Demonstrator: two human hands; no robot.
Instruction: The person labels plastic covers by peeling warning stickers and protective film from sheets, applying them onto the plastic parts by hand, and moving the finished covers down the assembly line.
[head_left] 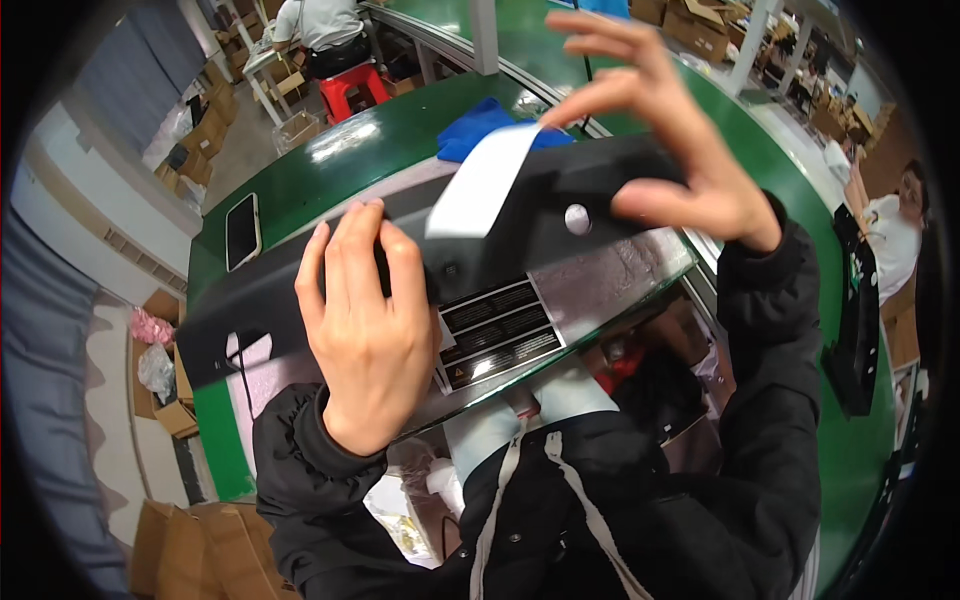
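Note:
A long black panel [600, 170] with a round hole lies across the table in front of me. My left hand [365, 310] rests on it, fingers stretched out and pressing its top; its thumb is mostly hidden. Close to that hand is a black label [500, 330] with pale print and white borders. Over the panel's middle, a tilted white slip of paper [485, 185], slightly blurred, has its upper corner at my right index fingertip. My right hand [665, 130] is raised above the panel, its fingers spread and its thumb well away from the paper.
A phone [242, 232] lies on the green table [345, 140] at left, and a blue cloth [485, 125] behind the panel. Cardboard boxes [200, 545] stand at lower left. Ahead, a person sits on a red stool [352, 90]; another person is at far right beside black parts [855, 310].

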